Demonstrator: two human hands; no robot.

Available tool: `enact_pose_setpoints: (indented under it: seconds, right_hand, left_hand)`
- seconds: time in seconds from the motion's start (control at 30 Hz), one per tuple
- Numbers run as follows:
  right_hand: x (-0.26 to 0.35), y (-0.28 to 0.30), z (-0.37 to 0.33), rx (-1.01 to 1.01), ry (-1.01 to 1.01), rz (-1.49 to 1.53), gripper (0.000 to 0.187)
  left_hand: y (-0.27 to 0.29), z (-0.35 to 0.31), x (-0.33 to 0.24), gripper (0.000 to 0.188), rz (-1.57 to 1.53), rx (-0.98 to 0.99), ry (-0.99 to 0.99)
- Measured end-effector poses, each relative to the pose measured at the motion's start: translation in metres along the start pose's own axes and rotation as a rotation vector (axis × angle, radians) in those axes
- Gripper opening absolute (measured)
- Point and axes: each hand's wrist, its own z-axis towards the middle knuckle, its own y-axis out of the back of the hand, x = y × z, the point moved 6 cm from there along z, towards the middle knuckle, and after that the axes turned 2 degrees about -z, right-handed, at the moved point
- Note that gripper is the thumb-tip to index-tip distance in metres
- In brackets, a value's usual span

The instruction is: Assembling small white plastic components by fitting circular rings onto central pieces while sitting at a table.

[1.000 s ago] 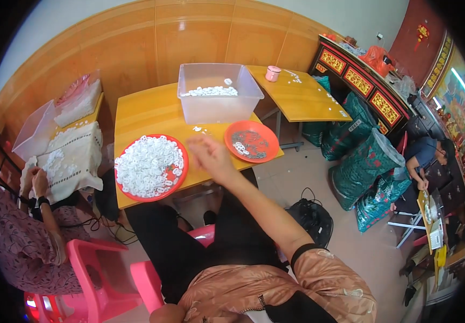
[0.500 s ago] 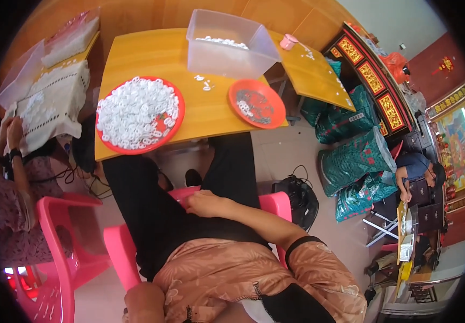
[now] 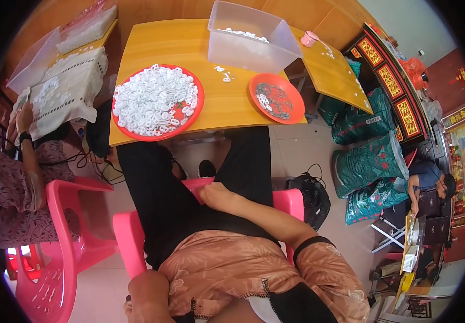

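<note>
My right hand (image 3: 217,197) rests between my thighs at the front edge of the pink chair (image 3: 193,184). Its fingers are curled in, and the palm side is hidden. Of my left hand (image 3: 128,307) only a sliver shows beside the forearm at the lower edge; its fingers cannot be made out. Beyond my knees, a red round tray (image 3: 200,102) on the yellow table (image 3: 162,40) is heaped with small white oval plastic pieces (image 3: 154,102). An orange-red plate (image 3: 295,97) to its right holds small dark metal pieces and a few white ones. Neither hand touches these.
A clear plastic bin (image 3: 248,51) with white pieces stands at the table's back. A pink cup (image 3: 309,39) sits on a side table. Green sacks (image 3: 370,164) and a black bag (image 3: 310,199) lie right. At left, a co-worker's hand (image 3: 24,117) is over a cloth (image 3: 73,102).
The whole view has shifted, so the table and trays sit farther right and slightly higher. The co-worker's hands have moved on the cloth. My right hand stays between my thighs.
</note>
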Motion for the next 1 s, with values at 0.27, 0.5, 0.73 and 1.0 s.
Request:
enact_pose_setpoints:
  seconds: [0.27,0.5,0.73,1.0]
  right_hand:
    - [-0.001,0.046,0.015,-0.078,-0.114,0.125,0.011]
    - [-0.057,0.177,0.042,-0.699,-0.352,0.368,0.015]
    - [-0.078,0.201,0.112,-0.56,-0.468,0.286,0.014]
    - [-0.085,0.181,0.146,-0.412,-0.547,0.005,0.013]
  left_hand:
    - [-0.004,0.02,-0.003,0.025,-0.039,0.179,0.062]
    - [0.012,0.041,-0.002,0.018,-0.03,0.219,0.037]
    - [0.064,0.023,-0.005,0.027,0.086,-0.096,0.284]
    - [0.115,-0.004,-0.029,0.036,0.306,-0.639,0.22]
